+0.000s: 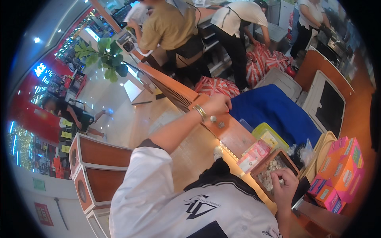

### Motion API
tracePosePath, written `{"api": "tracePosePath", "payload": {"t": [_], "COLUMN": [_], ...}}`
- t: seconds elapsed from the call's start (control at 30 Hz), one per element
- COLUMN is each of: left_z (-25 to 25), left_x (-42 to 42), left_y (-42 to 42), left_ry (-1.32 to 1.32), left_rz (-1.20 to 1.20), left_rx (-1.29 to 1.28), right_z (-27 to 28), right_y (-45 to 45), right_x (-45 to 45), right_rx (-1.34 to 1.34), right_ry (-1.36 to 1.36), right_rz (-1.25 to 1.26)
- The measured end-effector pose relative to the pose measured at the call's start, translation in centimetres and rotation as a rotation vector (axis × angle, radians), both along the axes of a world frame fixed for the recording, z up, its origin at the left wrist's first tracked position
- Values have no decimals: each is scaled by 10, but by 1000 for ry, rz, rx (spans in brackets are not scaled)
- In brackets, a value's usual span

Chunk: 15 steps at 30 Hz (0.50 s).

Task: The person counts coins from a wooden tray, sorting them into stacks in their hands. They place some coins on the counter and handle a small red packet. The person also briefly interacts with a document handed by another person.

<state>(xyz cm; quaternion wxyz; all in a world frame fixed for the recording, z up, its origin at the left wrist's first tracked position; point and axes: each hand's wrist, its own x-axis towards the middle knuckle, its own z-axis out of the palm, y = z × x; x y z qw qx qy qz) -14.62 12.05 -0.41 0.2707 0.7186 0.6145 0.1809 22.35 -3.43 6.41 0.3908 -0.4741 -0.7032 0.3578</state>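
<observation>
My left hand (218,104), with a gold-coloured bracelet at the wrist, rests at the far end of the narrow wooden counter (235,135); what its curled fingers hold, if anything, is hidden. Just below it on the counter lie a few coins (220,124). My right hand (284,181) hovers over the wooden box (259,171) of coins (275,165), thumb and forefinger close together; whether a coin is between them is unclear. Pinkish banknotes (254,156) lie beside the box, near a yellow-green plastic container (272,135) with yellow paper in it.
A blue cloth (271,107) covers something behind the counter. Pink and orange boxes (336,172) are stacked at right. Red-and-white striped bags (217,84) and grey bins (278,80) stand beyond. Several people work at the top; another person (74,114) is at left near shelves.
</observation>
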Motion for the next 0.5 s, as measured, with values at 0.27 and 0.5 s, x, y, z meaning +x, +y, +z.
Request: {"api": "tracePosePath", "payload": {"t": [0.27,0.5], "left_z": [25,-2], "left_x": [-74,-119], "left_y": [-5,-22], "left_ry": [-418,166], "left_rz": [261,29], "left_rx": [-341,-27], "right_z": [10,-1], "right_y": [27,128], "right_x": [-24,-122], "right_rx": [-182,-75], "right_ry": [-31,-297], "right_rz": [33,349]}}
